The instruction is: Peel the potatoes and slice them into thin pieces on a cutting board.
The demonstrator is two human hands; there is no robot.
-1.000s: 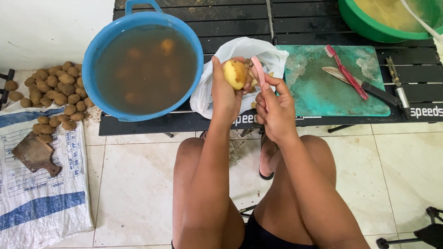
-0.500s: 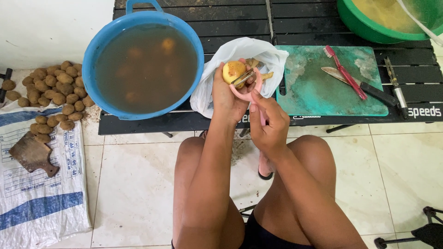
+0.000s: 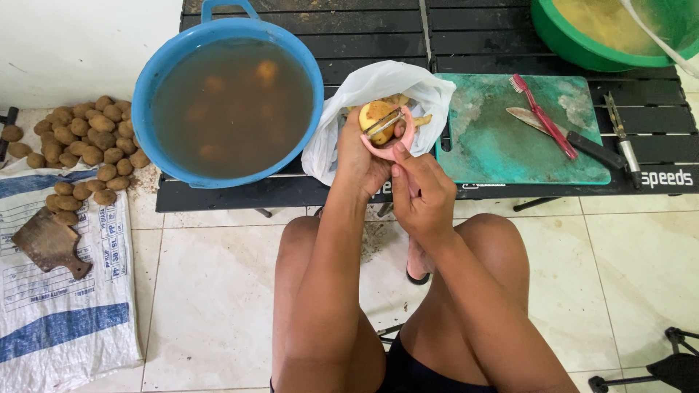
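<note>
My left hand (image 3: 358,161) grips a small, partly peeled yellow potato (image 3: 374,115) and holds it over an open white plastic bag (image 3: 378,86) with peelings inside. My right hand (image 3: 422,191) holds a pink peeler (image 3: 389,138), and its blade lies across the potato. Both hands are above the near edge of a low black slatted table (image 3: 349,38). To the left, a blue basin (image 3: 227,102) of murky water holds several peeled potatoes.
A green cutting board (image 3: 502,138) carries a red toothbrush (image 3: 540,115) and a knife (image 3: 568,137). A green bowl (image 3: 582,44) is at the top right. Unpeeled potatoes (image 3: 80,145) are heaped on a white sack (image 3: 65,291) with a cleaver (image 3: 49,244). My knees are below.
The peeler went from beside the potato to lying across it, and my right hand dropped lower. The left hand stayed over the bag with the potato.
</note>
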